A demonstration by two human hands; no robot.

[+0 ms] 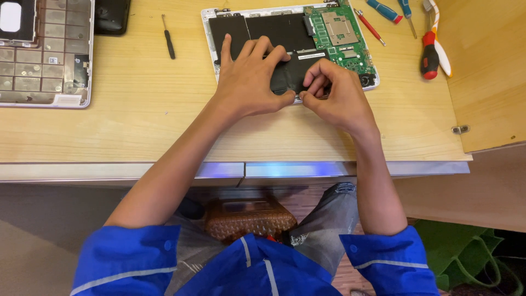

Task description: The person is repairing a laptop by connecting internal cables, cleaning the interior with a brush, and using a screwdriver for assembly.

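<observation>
Hands [296,87] over half-hidden battery [290,74]

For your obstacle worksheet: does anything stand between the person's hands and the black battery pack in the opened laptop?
Nothing visible does. The left hand lies flat on the black battery pack, and the right hand pinches at its front edge.

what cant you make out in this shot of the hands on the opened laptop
Head view only:
- Battery pack: near edge covered by left hand and right hand.
- Whatever the right fingertips pinch: too small, hidden.
- Opened laptop: far edge cut by the frame top.
- Keyboard shell: cut off at the left edge.
</observation>
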